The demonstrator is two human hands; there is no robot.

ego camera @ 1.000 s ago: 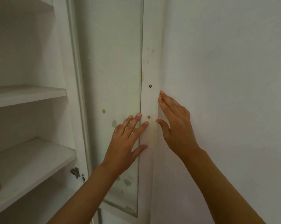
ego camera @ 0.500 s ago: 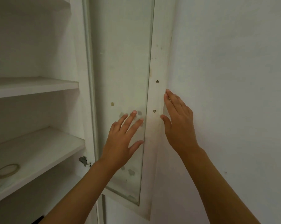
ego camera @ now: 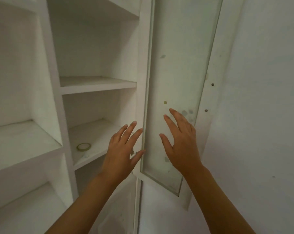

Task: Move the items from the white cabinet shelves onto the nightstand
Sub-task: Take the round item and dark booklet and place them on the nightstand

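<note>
Both hands, left hand (ego camera: 121,154) and right hand (ego camera: 181,141), spread, empty; tape roll (ego camera: 83,146) lies flat on shelf (ego camera: 99,132).

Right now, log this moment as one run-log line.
left hand: open, empty | right hand: open, before door glass | tape roll: on shelf, untouched | nightstand: unseen

One tape roll (ego camera: 83,146), one glass door (ego camera: 178,92), two hands

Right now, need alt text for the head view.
Two open hands, left hand and right hand, reach toward an open white cabinet; the right one is in front of the glass door. A tape roll lies on a shelf.
</note>
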